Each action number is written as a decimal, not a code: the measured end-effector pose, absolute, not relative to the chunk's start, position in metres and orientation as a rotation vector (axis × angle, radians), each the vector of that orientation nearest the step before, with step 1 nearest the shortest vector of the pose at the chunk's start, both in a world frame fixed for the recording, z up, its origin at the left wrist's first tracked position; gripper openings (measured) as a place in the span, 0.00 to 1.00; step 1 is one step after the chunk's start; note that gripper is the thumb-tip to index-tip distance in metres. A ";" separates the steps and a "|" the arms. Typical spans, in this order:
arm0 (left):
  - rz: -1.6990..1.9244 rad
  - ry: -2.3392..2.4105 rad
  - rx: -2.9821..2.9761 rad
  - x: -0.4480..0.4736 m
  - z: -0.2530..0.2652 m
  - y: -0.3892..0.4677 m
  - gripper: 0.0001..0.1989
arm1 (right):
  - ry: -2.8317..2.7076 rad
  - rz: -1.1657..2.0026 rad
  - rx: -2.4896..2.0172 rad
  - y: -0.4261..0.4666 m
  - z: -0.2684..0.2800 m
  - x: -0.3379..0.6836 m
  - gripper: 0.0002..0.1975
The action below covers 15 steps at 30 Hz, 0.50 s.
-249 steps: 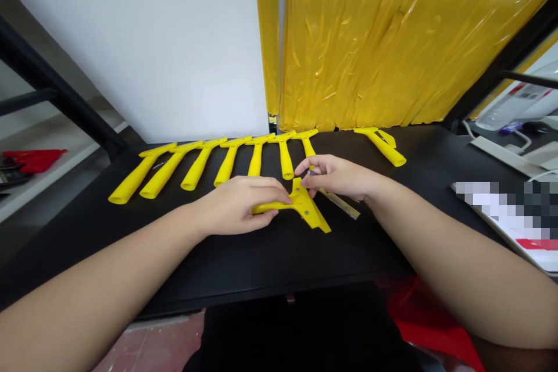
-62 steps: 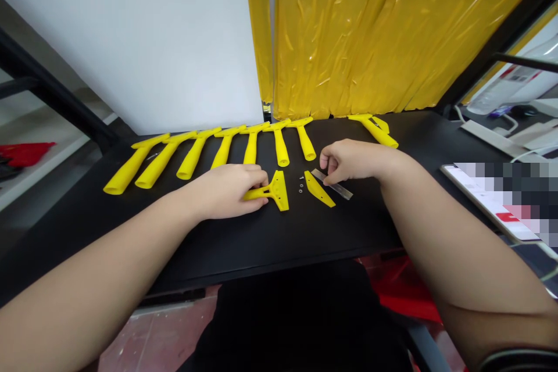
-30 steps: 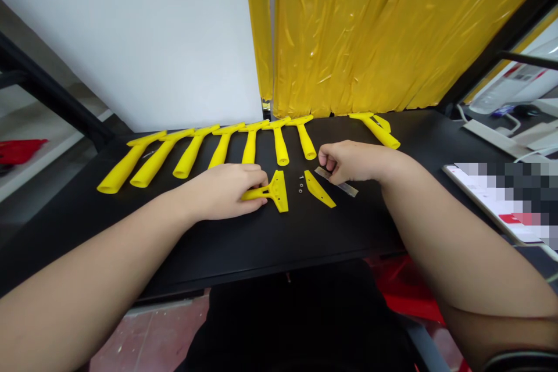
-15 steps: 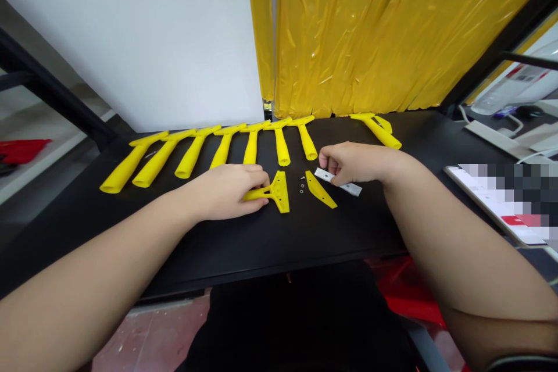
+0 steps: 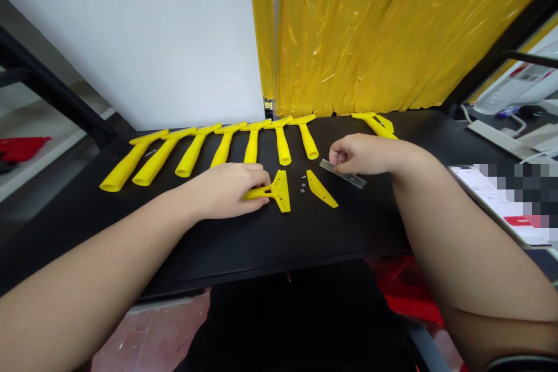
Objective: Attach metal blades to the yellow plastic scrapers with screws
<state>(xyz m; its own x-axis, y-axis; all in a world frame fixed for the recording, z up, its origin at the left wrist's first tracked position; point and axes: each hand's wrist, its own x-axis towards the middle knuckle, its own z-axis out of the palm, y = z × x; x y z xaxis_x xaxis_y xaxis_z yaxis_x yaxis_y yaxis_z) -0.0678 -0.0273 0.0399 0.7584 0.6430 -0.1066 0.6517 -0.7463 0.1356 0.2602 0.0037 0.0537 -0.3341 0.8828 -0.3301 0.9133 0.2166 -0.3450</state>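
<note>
- Along the near middle of the black desk (image 5: 270,253), the left hand (image 5: 235,190) curls round the handle of a yellow scraper body (image 5: 281,190), fingers closed, its flared head pointing right.
- Right hand (image 5: 364,155): fingers drawn together, pinching a flat metal blade (image 5: 354,178) near its far-left end; blade slants toward lower right. Whether it clears the desk, cannot tell.
- Between the hands, a loose yellow cover plate (image 5: 321,189) with holes, lying flat, apart from the scraper head.
- Small metal fasteners (image 5: 302,190), three in a short column, between head and plate.
- Behind, seven yellow scrapers (image 5: 189,155) in a row along the back, head ends away from the person; one more yellow scraper (image 5: 368,117) farther right, partly behind the right wrist.
- Right edge: phone-like device (image 5: 492,197), screen partly pixelated.
</note>
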 end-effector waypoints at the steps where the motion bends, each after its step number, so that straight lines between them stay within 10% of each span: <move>1: -0.083 1.036 2.788 -0.068 0.040 -0.027 0.15 | 2.393 -0.752 1.774 0.003 0.054 0.261 0.02; 15: -0.075 1.035 2.772 -0.070 0.037 -0.025 0.16 | 2.213 -0.894 1.908 0.013 0.047 0.270 0.04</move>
<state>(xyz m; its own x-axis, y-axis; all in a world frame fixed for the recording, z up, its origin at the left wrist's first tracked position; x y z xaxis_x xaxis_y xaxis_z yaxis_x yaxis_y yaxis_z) -0.0700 -0.0250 0.0373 0.7563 0.6448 -0.1103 0.6540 -0.7411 0.1519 0.2696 0.0127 0.0472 -0.2179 0.8778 -0.4265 0.9277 0.0506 -0.3699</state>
